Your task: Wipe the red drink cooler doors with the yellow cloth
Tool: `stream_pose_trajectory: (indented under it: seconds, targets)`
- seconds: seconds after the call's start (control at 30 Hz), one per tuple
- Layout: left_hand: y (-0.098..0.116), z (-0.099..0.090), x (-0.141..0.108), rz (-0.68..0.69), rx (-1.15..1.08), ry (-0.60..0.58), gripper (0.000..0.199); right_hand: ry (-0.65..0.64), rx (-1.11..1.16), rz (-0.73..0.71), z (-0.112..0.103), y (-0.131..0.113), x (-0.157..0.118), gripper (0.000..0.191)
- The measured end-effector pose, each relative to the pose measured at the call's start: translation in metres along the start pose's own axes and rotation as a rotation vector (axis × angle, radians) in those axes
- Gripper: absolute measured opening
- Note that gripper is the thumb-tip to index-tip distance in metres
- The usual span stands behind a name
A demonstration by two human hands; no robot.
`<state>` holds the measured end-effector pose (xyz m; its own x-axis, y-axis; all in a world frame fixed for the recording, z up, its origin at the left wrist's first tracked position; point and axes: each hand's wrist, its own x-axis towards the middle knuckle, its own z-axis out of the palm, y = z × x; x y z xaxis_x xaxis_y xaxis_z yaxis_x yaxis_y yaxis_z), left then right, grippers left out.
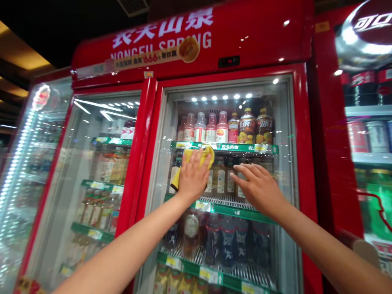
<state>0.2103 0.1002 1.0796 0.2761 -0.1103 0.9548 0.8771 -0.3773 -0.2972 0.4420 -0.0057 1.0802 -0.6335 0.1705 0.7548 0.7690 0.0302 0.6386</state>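
Four outstretched fingers (196, 161) of the left hand (192, 177) lie over a yellow cloth (176, 179) with a black edge; the hand is open and flat, palm toward the glass door (283, 114), with the cloth between them. The cloth bunches out above the fingertips and past the hand's lower left side.

To its right, the right hand (261, 190) is open and empty, its fingers loosely bent and pointing toward the cloth. Whether they touch the glass cannot be told.

Behind the glass, just above the hands, a green-edged shelf (245, 148) bears pink-capped bottles (211, 127) and, at the right, yellow-capped tea bottles (247, 126). Bottles with pale labels (221, 181) stand on the shelf behind the hands, and dark blue bottles (228, 241) on the one below.

A red frame (308, 183) surrounds the door. Above it, the red header (260, 32) reads NONGFU SPRING, partly covered by a promotional strip (143, 60). Another glass door (105, 171) is at the left, and a separate drinks cooler (372, 159) at the far right.
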Motion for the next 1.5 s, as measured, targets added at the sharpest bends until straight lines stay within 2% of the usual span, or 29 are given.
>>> stream_pose_trajectory:
  seconds: [0.07,0.13,0.23,0.3,0.37,0.47,0.57,0.67,0.77,0.83,0.93,1.0,1.1,1.17,1.27,1.37,1.43,1.5]
  targets:
    - [0.000,0.001,-0.001,0.110,-0.008,-0.038,0.057,0.016,0.009,-0.013,0.004,-0.007,0.010,0.033]
    - [-0.011,0.001,0.011,0.096,-0.009,-0.043,0.055,0.024,0.026,-0.023,0.008,-0.013,0.019,0.033]
    - [-0.043,0.000,0.027,-0.106,-0.002,0.001,0.054,0.029,0.045,-0.028,0.014,-0.022,0.025,0.034]
    - [-0.059,-0.002,0.022,-0.245,0.019,0.019,0.054,0.041,0.052,-0.032,0.018,-0.028,0.021,0.035]
    - [-0.063,-0.004,0.005,-0.285,0.048,0.004,0.054,0.061,0.051,-0.039,0.021,-0.032,0.016,0.037]
    - [-0.056,-0.006,-0.013,-0.160,0.066,-0.041,0.057,0.088,0.046,-0.033,0.025,-0.039,0.016,0.037]
    - [-0.058,-0.005,-0.001,-0.027,0.042,-0.080,0.059,0.088,0.074,-0.024,0.027,-0.043,0.027,0.035]
    - [-0.075,-0.002,0.021,-0.103,0.019,-0.047,0.055,0.075,0.095,-0.031,0.027,-0.048,0.035,0.032]
    - [-0.085,-0.001,0.016,-0.252,0.010,0.028,0.056,0.070,0.088,-0.056,0.026,-0.054,0.033,0.028]
    - [-0.082,-0.002,-0.002,-0.222,0.012,0.026,0.057,0.070,0.065,-0.088,0.025,-0.058,0.034,0.026]
    - [-0.079,-0.003,-0.017,-0.067,0.015,-0.023,0.056,0.046,0.025,-0.109,0.022,-0.063,0.048,0.024]
    - [-0.088,-0.003,-0.005,-0.069,0.023,-0.032,0.054,0.022,0.014,-0.095,0.020,-0.065,0.066,0.025]
    - [-0.112,0.000,0.031,-0.276,0.044,-0.010,0.052,0.004,0.015,-0.073,0.019,-0.067,0.090,0.023]
    - [-0.124,0.003,0.046,-0.371,0.038,0.032,0.053,0.005,0.017,-0.064,0.019,-0.070,0.096,0.021]
    - [-0.125,0.007,0.036,-0.321,0.043,0.088,0.053,0.027,0.019,-0.073,0.022,-0.073,0.091,0.021]
    - [-0.120,0.008,0.019,-0.219,0.064,0.058,0.052,0.035,0.016,-0.118,0.023,-0.070,0.084,0.022]
    - [-0.123,0.006,0.025,-0.229,0.055,0.038,0.051,0.024,0.006,-0.132,0.023,-0.065,0.088,0.023]
    - [-0.126,0.003,0.048,-0.323,0.033,0.040,0.050,0.017,-0.012,-0.114,0.022,-0.059,0.097,0.023]
